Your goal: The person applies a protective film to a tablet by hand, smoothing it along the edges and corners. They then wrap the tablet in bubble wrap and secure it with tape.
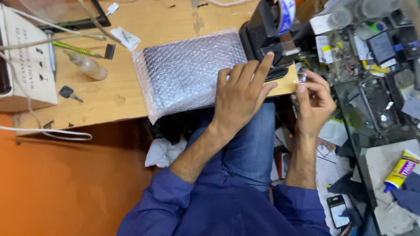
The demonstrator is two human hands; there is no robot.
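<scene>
The bubble-wrap pouch (pixel 190 72) lay flat in the upper middle of the frame on the wooden counter (pixel 109 94), its near edge hanging slightly past the counter's front edge. The left hand (pixel 243 94) rested palm-down on the pouch's right end, fingers spread apart and pressing it flat, with the index finger stretched up to touch the black tape dispenser (pixel 267 35) just beside the pouch at upper centre. The right hand (pixel 313 102), at centre right past the counter's corner, had its thumb and fingertips pinched together on a small strip of clear tape (pixel 302 77); how much tape it held was too small to tell. A small plastic bottle (pixel 89 66) and a key (pixel 68 92) lay well apart at the left of the frame, near a white box (pixel 26 61), and a yellow glue tube (pixel 400 169) sat at lower right on a cluttered glass shelf. To do this step well, as I judged it, the left hand should keep the pouch's open end pressed flat so it did not slide off the counter, while the right hand kept the tape taut and off itself, then laid it squarely across the flap.
</scene>
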